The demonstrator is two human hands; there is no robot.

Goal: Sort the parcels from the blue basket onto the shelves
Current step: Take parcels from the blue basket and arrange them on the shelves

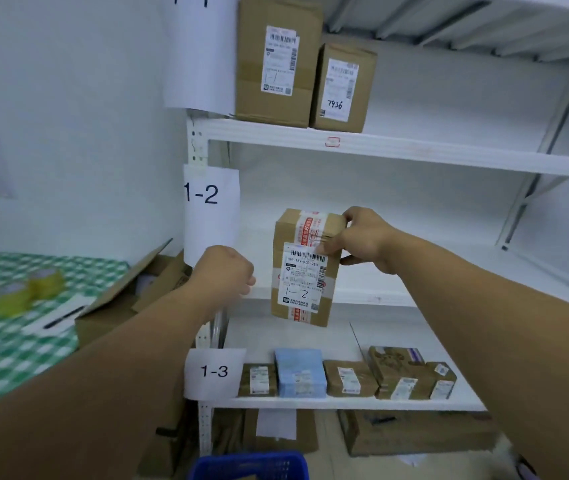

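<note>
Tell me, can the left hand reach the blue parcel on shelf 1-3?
Probably yes. The left hand looks empty, the blue parcel sits at the open front of its shelf, and the box hangs above it.

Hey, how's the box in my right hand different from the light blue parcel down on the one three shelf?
The held box is brown cardboard with red-printed tape; the light blue parcel is pale blue. The held box is gripped upright by the right hand, off any shelf; the light blue parcel rests on the 1-3 shelf between brown parcels. Both carry white shipping labels.
</note>
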